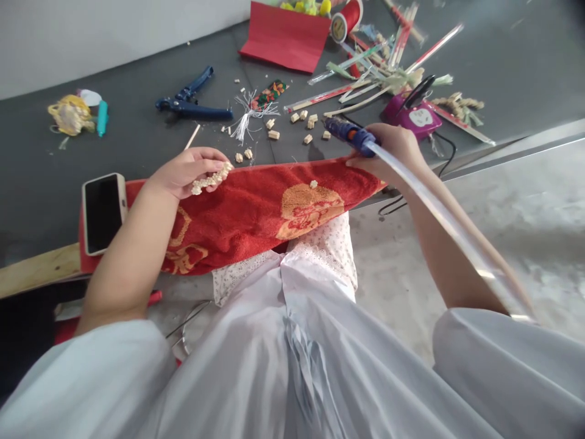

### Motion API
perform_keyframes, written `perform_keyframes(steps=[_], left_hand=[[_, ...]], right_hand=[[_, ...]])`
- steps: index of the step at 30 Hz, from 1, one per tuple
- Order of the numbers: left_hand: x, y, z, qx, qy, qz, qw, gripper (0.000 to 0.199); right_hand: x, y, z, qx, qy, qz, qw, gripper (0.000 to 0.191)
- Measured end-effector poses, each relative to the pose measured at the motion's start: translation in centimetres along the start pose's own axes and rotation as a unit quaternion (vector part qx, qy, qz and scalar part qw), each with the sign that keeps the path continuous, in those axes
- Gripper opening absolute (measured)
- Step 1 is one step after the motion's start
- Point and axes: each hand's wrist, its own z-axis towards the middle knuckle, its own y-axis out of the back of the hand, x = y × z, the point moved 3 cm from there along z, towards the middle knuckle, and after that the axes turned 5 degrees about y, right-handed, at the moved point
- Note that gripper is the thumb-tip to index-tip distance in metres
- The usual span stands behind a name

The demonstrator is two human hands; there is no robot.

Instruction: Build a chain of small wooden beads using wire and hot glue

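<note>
My left hand (186, 172) is closed around a knobbly cream strip (212, 178) made of small pieces, above the red towel (237, 210). A thin stick (192, 137) points up just behind that hand. On the right, my right hand (393, 149) grips a blue glue gun (350, 134), its nozzle pointing left over the table edge; a long clear glue stick (439, 222) trails from its back. Several small wooden pieces (273, 135) lie on the table between my hands. One tiny pale piece (313, 183) rests on the towel.
Blue pliers (194, 100), a phone (104, 213) and a yellow bundle (70, 116) are at left. A red paper (287, 36), thread spool (346, 19), scattered wrapped sticks (402, 42) and a purple device (414, 116) with a cable are behind and right.
</note>
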Motion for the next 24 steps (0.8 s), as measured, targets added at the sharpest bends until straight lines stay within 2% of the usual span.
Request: perform_keyframes(steps=[3, 7, 14, 21, 24], left_hand=[[1.2, 0.8, 1.4, 0.024, -0.05, -0.041, 0.998, 0.015], [2.5, 1.7, 2.8, 0.079, -0.091, -0.082, 0.989, 0.02], [2.1, 1.7, 2.6, 0.093, -0.08, -0.124, 0.985, 0.032], [2.0, 2.0, 2.7, 0.086, -0.049, -0.133, 0.986, 0.033], [1.9, 2.3, 2.8, 0.079, -0.05, -0.129, 0.987, 0.031]], right_hand=[[-0.1, -0.5, -0.2, -0.007, 0.024, -0.138, 0.99, 0.038], [0.0, -1.2, 0.0, 0.006, 0.041, -0.2, 0.979, 0.043], [0.0, -1.6, 1.0, -0.033, 0.043, -0.192, 0.98, 0.031], [-1.2, -2.4, 3.1, -0.066, 0.061, -0.193, 0.977, 0.034], [-1.2, -2.7, 4.4, -0.075, 0.049, -0.192, 0.977, 0.035]])
